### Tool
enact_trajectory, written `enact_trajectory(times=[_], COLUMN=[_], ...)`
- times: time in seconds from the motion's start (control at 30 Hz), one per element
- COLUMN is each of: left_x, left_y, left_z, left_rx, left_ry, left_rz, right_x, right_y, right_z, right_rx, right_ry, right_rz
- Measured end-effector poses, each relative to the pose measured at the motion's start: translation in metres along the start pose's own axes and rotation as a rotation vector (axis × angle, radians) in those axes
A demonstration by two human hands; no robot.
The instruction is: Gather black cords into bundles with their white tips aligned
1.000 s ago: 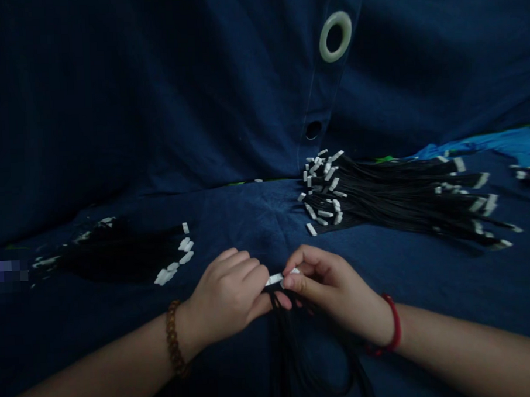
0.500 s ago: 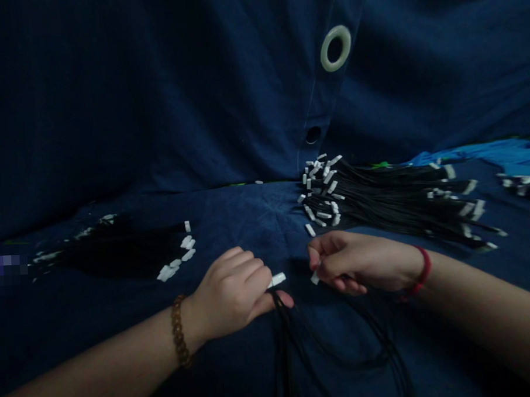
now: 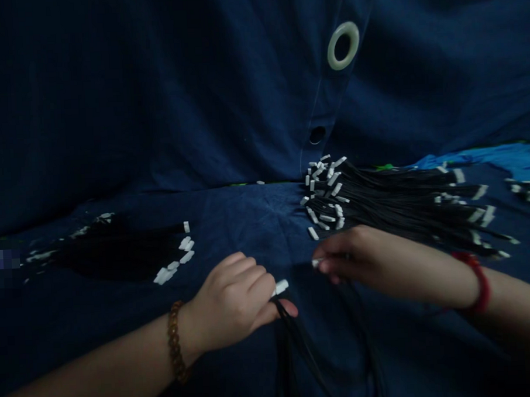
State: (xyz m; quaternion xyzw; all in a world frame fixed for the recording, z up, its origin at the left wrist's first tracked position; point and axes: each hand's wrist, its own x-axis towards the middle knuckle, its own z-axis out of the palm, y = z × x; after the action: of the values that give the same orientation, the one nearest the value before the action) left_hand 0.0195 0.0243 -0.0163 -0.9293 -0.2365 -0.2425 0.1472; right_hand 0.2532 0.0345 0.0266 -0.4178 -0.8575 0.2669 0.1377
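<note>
My left hand [image 3: 238, 299], with a brown beaded bracelet at the wrist, is closed around black cables. Their white connectors [image 3: 281, 288] poke out past the fingers, and the black cables [image 3: 293, 343] hang down below the thumb. To the right, my right hand [image 3: 355, 259], wearing a red band, pinches a small white connector [image 3: 316, 262] between thumb and fingertips. Dark cable runs down beneath that hand, blurred. A gap of cloth separates the two hands. Just beyond my right hand lies a large bundle of black cables [image 3: 392, 199] with white connectors at both ends.
At the left rests another dark cable bundle [image 3: 118, 252], white connectors facing right. Blue fabric or plastic [image 3: 487, 158] lies at the far right beside more white-tipped cables [image 3: 528, 188]. A dark blue curtain [image 3: 199, 96] with a pale ring eyelet [image 3: 343, 46] hangs behind the blue cloth surface [image 3: 248, 217].
My right hand has turned, its wrist shifting right and down, while its fingertips keep a white connector. My left hand has hardly moved and still grips its cables.
</note>
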Motion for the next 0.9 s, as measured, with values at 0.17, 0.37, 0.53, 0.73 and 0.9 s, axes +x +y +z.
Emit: enact_trajectory(times=[0.17, 0.37, 0.53, 0.73, 0.9], left_x=[-0.001, 0.0, 0.0, -0.001, -0.001], left_y=[0.0, 0.0, -0.001, 0.0, -0.001], left_z=[0.0, -0.002, -0.002, -0.001, 0.001], left_rx=[-0.014, -0.038, -0.054, -0.037, -0.056], left_ry=[0.034, 0.046, 0.107, 0.076, -0.06], left_rz=[-0.022, 0.006, 0.063, 0.047, 0.03], right_x=[0.01, 0.008, 0.011, 0.014, 0.014], right_y=[-0.017, -0.015, -0.008, -0.01, -0.009], right_z=[0.034, 0.051, 0.059, 0.069, 0.07], right_rx=[0.126, 0.481, 0.782, 1.106, 1.18], right_ry=[0.129, 0.037, 0.02, -0.05, -0.015], right_rz=[-0.136, -0.1, 0.031, 0.111, 0.191])
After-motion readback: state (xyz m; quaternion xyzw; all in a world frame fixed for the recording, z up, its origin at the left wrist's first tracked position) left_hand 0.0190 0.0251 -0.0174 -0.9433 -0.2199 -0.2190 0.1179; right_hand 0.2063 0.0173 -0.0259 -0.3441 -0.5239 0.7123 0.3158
